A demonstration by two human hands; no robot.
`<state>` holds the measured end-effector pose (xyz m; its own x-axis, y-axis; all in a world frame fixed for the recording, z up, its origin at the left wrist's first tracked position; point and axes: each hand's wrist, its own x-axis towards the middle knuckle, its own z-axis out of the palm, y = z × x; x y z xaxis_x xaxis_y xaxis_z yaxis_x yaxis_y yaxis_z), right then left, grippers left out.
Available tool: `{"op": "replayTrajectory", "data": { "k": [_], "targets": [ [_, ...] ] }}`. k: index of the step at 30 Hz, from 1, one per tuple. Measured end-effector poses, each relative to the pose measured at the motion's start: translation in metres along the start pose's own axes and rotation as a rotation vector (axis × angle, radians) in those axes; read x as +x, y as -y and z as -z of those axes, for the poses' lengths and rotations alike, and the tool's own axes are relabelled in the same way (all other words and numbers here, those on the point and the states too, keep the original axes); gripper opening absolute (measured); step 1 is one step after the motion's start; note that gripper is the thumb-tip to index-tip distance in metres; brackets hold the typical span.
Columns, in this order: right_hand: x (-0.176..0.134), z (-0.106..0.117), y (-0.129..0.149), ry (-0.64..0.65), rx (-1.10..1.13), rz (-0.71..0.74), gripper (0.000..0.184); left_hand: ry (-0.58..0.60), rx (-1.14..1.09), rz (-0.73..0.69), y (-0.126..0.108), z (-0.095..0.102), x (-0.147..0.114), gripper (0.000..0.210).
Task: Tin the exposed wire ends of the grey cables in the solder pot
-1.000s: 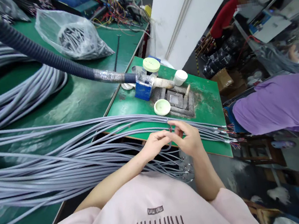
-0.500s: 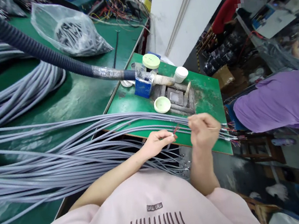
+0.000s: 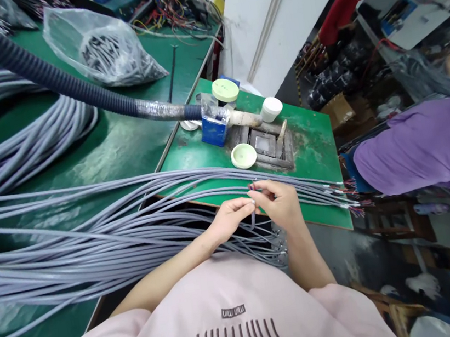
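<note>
My left hand (image 3: pixel 231 217) pinches a grey cable (image 3: pixel 253 220) near its stripped end; a short length of it hangs below the fingers. My right hand (image 3: pixel 279 201) meets it from the right, thumb and fingertips closed on the thin reddish wires (image 3: pixel 252 186) that come out of the cable end. The fingers partly cover these wires. Just beyond both hands, a row of grey cables (image 3: pixel 192 174) runs across the green board, their stripped coloured ends (image 3: pixel 354 204) sticking out past its right edge. More grey cables (image 3: pixel 136 252) lie to the left, under my left forearm.
A solder pot (image 3: pixel 265 144) sits in the green board (image 3: pixel 312 140), with a pale green bowl (image 3: pixel 244 156), a white tub (image 3: pixel 271 109) and a blue box (image 3: pixel 214 131) beside it. A ribbed hose (image 3: pixel 73 83) crosses from upper left. A person in purple (image 3: pixel 421 148) is at right.
My right hand has come left and down from above the cable ends to my left hand, and its fingertips have closed on the wires. My left hand has hardly moved.
</note>
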<state>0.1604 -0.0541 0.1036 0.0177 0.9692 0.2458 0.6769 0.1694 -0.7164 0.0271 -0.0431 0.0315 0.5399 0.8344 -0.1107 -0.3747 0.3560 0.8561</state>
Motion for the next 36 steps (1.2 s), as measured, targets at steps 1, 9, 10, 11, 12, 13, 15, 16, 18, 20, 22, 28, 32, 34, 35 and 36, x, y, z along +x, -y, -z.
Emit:
{"op": "replayTrajectory", "data": {
  "k": [1,9,10,11,12,13,15,16,18,20,22,28,32,34,35,36],
  "targets": [
    [0.000,-0.001,0.000,-0.017,0.007,0.011,0.012,-0.002,0.010,-0.001,0.000,-0.001,0.000,0.038],
    [-0.009,0.001,-0.009,-0.159,0.065,0.067,0.011,-0.067,-0.240,0.088,0.001,0.003,0.001,0.037],
    [-0.010,0.003,-0.012,-0.165,0.033,0.108,0.012,-0.078,-0.292,0.107,-0.001,0.004,0.002,0.038],
    [-0.010,0.005,-0.015,-0.165,0.002,0.162,0.013,-0.085,-0.336,0.119,-0.004,0.004,0.003,0.038],
    [-0.011,0.007,-0.018,-0.152,-0.025,0.231,0.017,-0.087,-0.370,0.124,-0.007,0.004,0.003,0.038],
    [-0.012,0.009,-0.021,-0.122,-0.051,0.311,0.021,-0.085,-0.394,0.126,-0.010,0.005,0.004,0.037],
    [-0.013,0.010,-0.025,-0.026,-0.102,0.480,0.031,-0.072,-0.431,0.121,-0.015,0.005,0.005,0.036],
    [-0.013,0.010,-0.027,0.026,-0.130,0.552,0.034,-0.062,-0.450,0.113,-0.017,0.006,0.005,0.034],
    [-0.013,0.008,-0.029,0.098,-0.189,0.652,0.035,-0.031,-0.489,0.094,-0.021,0.005,0.006,0.029],
    [-0.013,0.005,-0.031,0.119,-0.234,0.700,0.030,0.001,-0.522,0.082,-0.024,0.004,0.007,0.027],
    [-0.010,0.003,-0.033,0.109,-0.251,0.724,0.026,0.012,-0.528,0.077,-0.026,0.003,0.008,0.027],
    [0.019,0.022,-0.039,-0.206,-0.222,0.677,0.023,0.005,-0.095,-0.026,-0.032,0.008,-0.002,0.039],
    [0.046,0.037,-0.038,-0.389,-0.261,0.491,0.022,-0.025,0.614,-0.271,-0.033,0.020,-0.011,0.029],
    [0.058,0.036,-0.039,-0.362,-0.288,0.429,0.022,-0.059,0.897,-0.397,-0.030,0.029,-0.010,0.027],
    [0.064,0.033,-0.039,-0.336,-0.297,0.417,0.022,-0.077,0.990,-0.438,-0.027,0.034,-0.008,0.027],
    [0.069,0.030,-0.040,-0.312,-0.305,0.413,0.022,-0.096,1.050,-0.458,-0.023,0.039,-0.006,0.027]
  ]
}}
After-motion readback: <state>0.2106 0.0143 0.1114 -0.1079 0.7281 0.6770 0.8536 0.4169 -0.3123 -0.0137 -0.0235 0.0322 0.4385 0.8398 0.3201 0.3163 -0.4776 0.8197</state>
